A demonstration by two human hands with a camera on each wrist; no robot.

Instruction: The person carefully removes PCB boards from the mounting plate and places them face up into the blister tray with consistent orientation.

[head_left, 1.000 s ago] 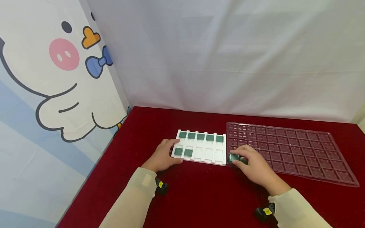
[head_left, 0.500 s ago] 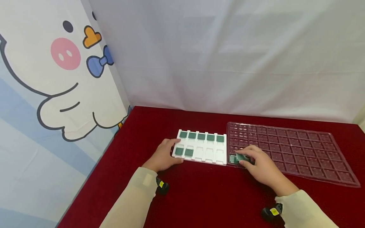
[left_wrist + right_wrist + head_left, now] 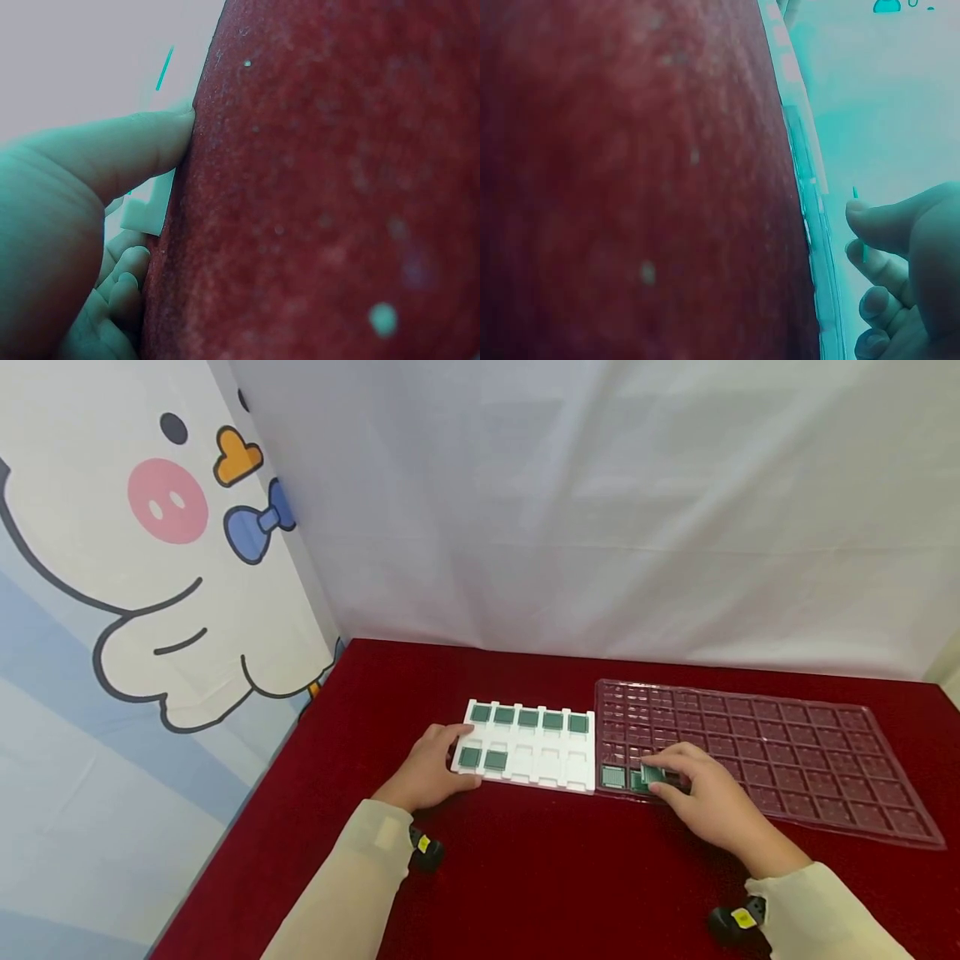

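Head view: nearest are two pale sleeves, then the two hands on a table [image 3: 525, 877] covered in dark red cloth. Right hand [image 3: 708, 806] lies on the near left corner of a clear plastic tray [image 3: 787, 752] with many small square pockets, its fingers [image 3: 675, 774] curled and pinching one green square chip [image 3: 651, 774] over the front row; two more green chips [image 3: 613, 777] lie in pockets just left of it. Left hand [image 3: 427, 772] rests against the left end of a white tray [image 3: 551, 768], fingers relaxed and touching its edge without gripping. That white tray sits just left of the clear one and holds seven green chips: two in the near row [image 3: 482, 759], five in the far row [image 3: 528, 719]. Beyond stands a white fabric backdrop [image 3: 600, 510], and on the left a cartoon-printed panel [image 3: 135, 568].
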